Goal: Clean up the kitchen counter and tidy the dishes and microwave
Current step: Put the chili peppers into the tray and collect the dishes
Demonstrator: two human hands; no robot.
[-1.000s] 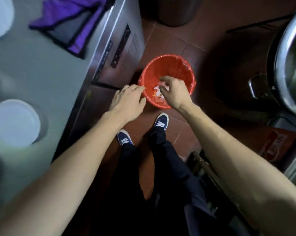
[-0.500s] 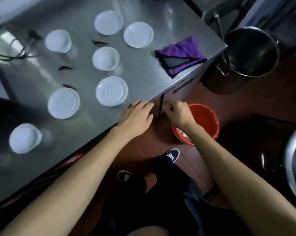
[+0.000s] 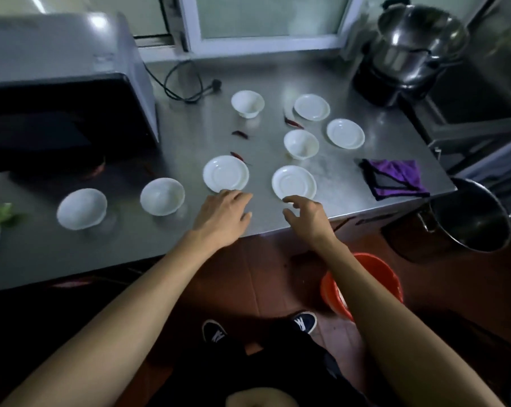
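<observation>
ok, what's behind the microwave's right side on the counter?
A black power cord loops on the counter beside the microwave; its far end disappears behind it.

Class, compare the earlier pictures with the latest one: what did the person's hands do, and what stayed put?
Both hands rose from the red bin on the floor to the counter. The left hand now reaches toward one plate, the right hand toward another plate; both are open and hold nothing. The dishes, chillies and purple cloth lie as they did.
</observation>
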